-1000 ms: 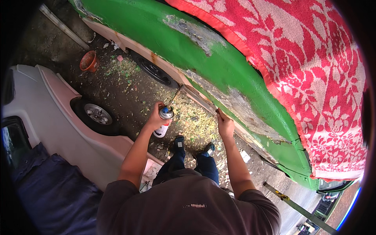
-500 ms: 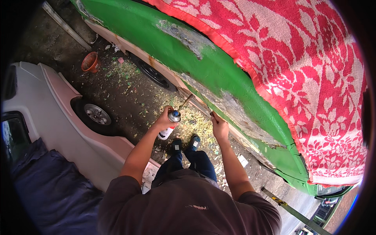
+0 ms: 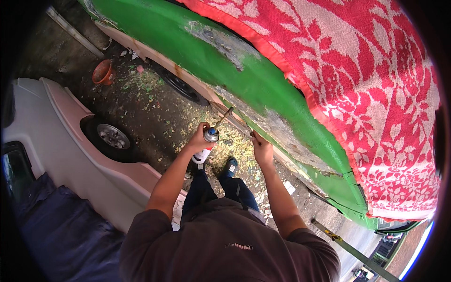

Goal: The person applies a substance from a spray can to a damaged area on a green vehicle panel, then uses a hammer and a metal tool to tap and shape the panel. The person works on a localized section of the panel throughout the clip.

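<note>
My left hand (image 3: 198,139) is wrapped round a gas torch with a white and red canister (image 3: 202,155). Its metal nozzle (image 3: 228,113) points up and right at the lower edge of the green car body (image 3: 263,89). Closed round a thin tool, my right hand (image 3: 263,151) is close beside that same edge. Only a sliver of the tool (image 3: 249,129) shows, so I cannot tell its kind. Near it, a rough grey patch (image 3: 286,134) of stripped surface runs along the green panel. No flame can be made out.
A red floral towel (image 3: 347,80) covers the car's top. To the left stands a pale van (image 3: 70,155) with a dark cloth (image 3: 66,225) over it. An orange bucket (image 3: 104,73) sits on the ground among paint flakes (image 3: 188,123). A striped bar (image 3: 350,248) crosses at lower right.
My left foot has stepped away from the right one, toward the van. The torch nozzle has shifted slightly up and right. Both hands keep their holds.
</note>
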`<state>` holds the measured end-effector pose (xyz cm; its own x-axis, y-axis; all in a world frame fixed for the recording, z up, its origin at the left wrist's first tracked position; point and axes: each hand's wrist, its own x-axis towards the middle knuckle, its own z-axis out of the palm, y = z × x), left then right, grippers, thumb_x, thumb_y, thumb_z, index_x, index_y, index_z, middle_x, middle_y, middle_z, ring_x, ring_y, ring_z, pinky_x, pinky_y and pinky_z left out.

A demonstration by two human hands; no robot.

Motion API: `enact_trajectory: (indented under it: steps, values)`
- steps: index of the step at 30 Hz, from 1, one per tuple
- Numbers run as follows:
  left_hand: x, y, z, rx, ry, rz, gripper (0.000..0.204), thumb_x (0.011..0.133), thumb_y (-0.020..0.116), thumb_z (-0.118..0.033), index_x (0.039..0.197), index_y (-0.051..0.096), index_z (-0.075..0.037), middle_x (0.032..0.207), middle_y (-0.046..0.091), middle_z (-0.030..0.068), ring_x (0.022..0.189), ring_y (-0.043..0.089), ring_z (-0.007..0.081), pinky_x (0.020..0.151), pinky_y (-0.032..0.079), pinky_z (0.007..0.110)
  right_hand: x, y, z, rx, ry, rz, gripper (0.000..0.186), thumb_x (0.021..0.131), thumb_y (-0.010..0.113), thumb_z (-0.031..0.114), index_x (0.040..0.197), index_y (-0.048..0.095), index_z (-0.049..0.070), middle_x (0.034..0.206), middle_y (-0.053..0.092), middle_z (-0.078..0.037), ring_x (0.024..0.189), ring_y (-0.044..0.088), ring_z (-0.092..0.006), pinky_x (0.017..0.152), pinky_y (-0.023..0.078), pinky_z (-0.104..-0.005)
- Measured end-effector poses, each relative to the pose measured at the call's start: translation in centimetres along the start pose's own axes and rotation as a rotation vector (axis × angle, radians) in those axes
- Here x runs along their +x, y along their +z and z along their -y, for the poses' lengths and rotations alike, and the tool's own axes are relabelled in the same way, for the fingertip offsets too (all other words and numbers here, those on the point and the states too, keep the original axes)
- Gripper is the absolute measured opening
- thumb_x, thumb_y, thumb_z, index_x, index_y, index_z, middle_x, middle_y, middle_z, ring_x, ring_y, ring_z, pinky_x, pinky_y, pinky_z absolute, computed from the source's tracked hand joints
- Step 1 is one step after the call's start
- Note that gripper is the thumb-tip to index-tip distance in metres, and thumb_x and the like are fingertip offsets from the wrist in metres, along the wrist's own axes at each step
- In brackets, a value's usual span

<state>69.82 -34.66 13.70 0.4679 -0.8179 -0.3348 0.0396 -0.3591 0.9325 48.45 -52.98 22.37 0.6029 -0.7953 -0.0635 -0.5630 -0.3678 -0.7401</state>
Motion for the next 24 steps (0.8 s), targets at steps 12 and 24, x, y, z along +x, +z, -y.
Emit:
enact_trajectory:
  steps: [12,24]
  values:
    - [1.1,-1.9,-0.6,0.02,0.059,0.099,0.077,0.063,0.086,-0.012,0.122,0.036,-0.011,0.111,0.056,0.0115,0.102,0.057,0.0218,0.089,0.047,0.037,-1.3,0.4,1.5,-0.068,0.132,-0.047,0.031,0.089,0.066,0.023,0.119,0.068,0.015,0.1,0.07,-0.016,0.087,0.069,-0.0288,0.08,0.052,-0.0375]
    - [1.5,-3.1,0.5,-0.065,0.104,0.069,0.073,0.065,0.083,-0.007,0.12,0.036,-0.013,0.109,0.059,0.0067,0.101,0.059,0.0183,0.086,0.048,0.036,-1.8,0.7,2.5,-0.062,0.159,-0.062,0.034,0.09,0.065,0.025,0.123,0.066,0.016,0.099,0.07,-0.018,0.085,0.07,-0.0299,0.079,0.052,-0.0374]
